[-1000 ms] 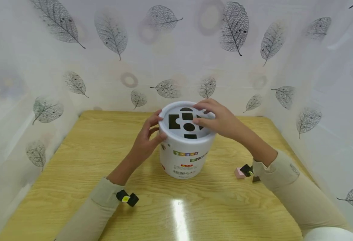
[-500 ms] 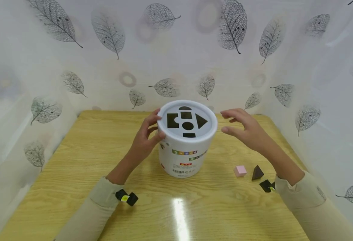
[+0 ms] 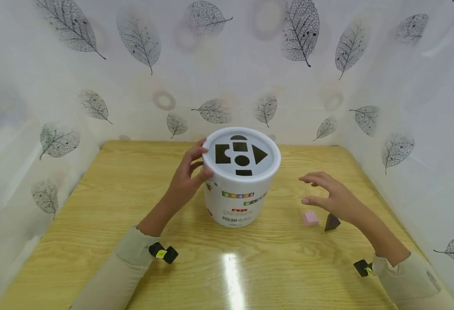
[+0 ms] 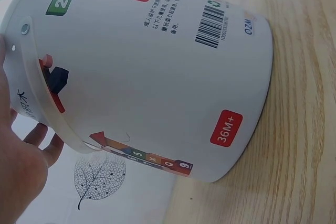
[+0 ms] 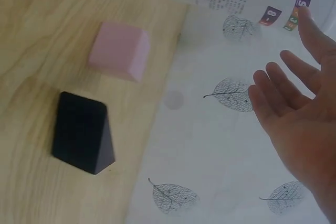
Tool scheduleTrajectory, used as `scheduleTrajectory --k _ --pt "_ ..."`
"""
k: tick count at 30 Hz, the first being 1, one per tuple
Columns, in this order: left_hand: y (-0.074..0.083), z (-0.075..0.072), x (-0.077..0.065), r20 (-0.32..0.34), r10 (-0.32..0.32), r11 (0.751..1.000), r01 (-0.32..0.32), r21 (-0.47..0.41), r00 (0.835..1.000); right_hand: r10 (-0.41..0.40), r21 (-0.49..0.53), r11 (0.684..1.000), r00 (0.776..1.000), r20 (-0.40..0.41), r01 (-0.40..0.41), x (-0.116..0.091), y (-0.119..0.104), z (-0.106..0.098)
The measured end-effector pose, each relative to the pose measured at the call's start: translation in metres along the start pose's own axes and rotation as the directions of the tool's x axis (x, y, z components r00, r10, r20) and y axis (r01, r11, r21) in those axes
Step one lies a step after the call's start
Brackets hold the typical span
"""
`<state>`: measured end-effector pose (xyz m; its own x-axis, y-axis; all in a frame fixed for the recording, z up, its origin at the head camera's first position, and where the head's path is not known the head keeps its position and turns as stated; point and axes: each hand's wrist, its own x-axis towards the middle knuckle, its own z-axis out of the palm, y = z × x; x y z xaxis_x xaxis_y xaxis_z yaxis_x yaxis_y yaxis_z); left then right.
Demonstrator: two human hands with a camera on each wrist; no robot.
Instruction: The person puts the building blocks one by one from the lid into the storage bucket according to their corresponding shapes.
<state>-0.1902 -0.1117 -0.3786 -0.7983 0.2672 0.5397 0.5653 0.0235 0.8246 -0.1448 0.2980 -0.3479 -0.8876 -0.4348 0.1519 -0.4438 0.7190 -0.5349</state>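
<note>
A white cylindrical shape-sorter bucket (image 3: 230,200) stands upright on the table, its lid (image 3: 250,146) cut with several dark shaped holes. My left hand (image 3: 188,176) grips the bucket's left side near the rim, thumb in front and fingers further back. In the left wrist view, part of that hand (image 4: 18,166) shows at the rim. My right hand (image 3: 333,196) hovers with parted fingers, holding nothing, above a pink cube block (image 3: 310,218) and a dark triangular block (image 3: 332,222). Both the pink block (image 5: 119,51) and the dark block (image 5: 81,132) rest on the table in the right wrist view.
The wooden table (image 3: 141,193) reaches back to a pale curtain (image 3: 227,64) printed with leaves, which also hangs along both sides. A black wrist camera (image 3: 164,253) sits at the left cuff, another black camera (image 3: 363,268) at the right cuff.
My right hand has moved off the lid, rightward and then down toward the two blocks. The left hand has stayed on the bucket. Blocks and bucket look unmoved.
</note>
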Motion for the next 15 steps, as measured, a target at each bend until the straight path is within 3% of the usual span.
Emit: scheduleTrajectory --k 7,15 --pt "-0.002 0.0 0.0 -0.003 -0.003 1.0 0.003 0.001 1.0 0.057 -0.012 0.998 0.996 0.075 -0.057 -0.022 0.026 0.009" --pt "0.001 0.001 -0.001 -0.003 -0.01 1.0 0.01 -0.019 1.0 0.069 -0.065 0.996 0.976 0.209 -0.057 -0.035 0.049 0.019"
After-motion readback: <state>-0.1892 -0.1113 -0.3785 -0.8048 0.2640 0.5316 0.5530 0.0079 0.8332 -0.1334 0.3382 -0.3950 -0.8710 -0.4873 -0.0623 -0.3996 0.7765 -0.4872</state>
